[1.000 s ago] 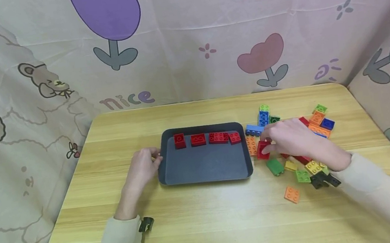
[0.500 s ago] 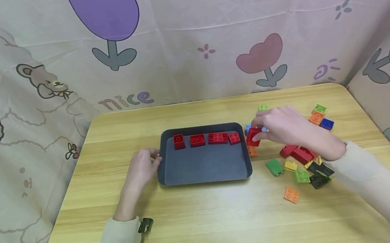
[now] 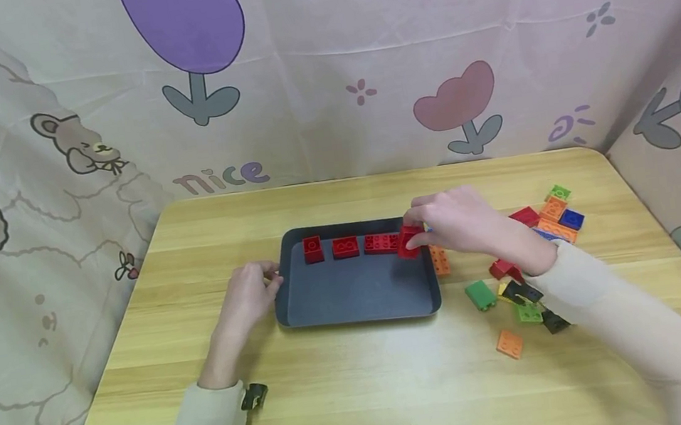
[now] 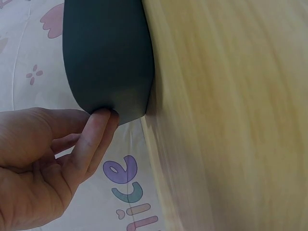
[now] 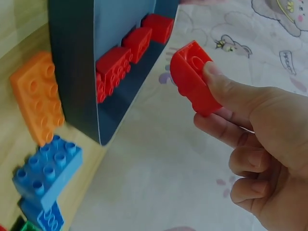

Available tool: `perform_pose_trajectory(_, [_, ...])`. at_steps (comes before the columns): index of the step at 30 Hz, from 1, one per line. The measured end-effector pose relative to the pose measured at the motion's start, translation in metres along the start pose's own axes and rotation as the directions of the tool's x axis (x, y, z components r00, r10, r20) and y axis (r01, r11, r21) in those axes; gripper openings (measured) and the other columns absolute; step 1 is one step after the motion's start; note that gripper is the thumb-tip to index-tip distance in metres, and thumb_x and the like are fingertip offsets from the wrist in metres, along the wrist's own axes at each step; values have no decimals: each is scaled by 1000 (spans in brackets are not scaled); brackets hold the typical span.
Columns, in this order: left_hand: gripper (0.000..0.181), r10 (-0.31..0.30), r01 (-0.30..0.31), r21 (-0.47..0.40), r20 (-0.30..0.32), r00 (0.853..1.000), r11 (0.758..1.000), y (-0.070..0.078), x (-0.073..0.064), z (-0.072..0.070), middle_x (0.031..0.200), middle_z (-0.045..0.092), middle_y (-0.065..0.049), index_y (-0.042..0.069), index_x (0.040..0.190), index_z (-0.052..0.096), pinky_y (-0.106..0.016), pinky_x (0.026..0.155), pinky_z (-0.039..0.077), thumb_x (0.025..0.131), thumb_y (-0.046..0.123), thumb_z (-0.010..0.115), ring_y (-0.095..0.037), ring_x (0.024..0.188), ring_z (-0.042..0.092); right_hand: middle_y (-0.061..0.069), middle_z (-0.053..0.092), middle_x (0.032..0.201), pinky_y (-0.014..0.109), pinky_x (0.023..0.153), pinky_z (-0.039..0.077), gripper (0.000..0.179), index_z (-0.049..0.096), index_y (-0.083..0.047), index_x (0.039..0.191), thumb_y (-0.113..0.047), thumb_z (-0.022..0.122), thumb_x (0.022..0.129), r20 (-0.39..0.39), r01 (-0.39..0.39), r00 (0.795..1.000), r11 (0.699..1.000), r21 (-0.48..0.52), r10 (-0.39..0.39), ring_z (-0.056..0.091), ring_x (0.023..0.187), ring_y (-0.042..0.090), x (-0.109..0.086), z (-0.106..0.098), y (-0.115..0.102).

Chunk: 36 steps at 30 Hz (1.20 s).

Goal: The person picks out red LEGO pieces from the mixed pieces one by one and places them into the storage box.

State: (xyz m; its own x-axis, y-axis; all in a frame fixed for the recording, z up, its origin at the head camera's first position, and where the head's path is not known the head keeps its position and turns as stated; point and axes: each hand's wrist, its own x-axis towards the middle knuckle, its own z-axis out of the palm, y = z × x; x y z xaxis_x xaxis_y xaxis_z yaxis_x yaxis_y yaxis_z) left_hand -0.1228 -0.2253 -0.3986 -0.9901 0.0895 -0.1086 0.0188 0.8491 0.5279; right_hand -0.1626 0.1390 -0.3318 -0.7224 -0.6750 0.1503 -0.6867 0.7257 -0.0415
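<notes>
So the right hand [image 3: 454, 222] had just carried a red block [image 3: 407, 241] away from the loose blocks [image 3: 480, 295] on its right and got it over the near end of the tray [image 3: 359, 303]. To me that meant the carrying was pretty much done and only the setting down was left. The block was pinched between thumb and fingertips, kinda tilted, and the right wrist view had it apart from the tray wall. More red blocks [image 3: 344, 248] sat in the tray, lined up to the left of the grip, and an orange block [image 3: 440, 260] lay on the table just below it, right by the tray.

Pose-wise, that arm came in from the right, fingers angled left, with the spare fingers curled toward the palm. Over at the far end, the left hand [image 3: 249, 293] seemed to be gripping the tray's edge, though some of its fingertips were hidden, so fair warning there.
</notes>
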Motion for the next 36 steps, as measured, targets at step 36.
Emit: perform_pose_trajectory(36, [31,-11,11,-8,8,1000,1000,2,0,0,113,77,-25,-9,129,69,-33,71,63,100,2,66,-30,92,77,-4,71,90,23,48,40,25,80,-23,106,-43,81,92,149,206,969,977,-55,-196,67,70,11,83,37,-57])
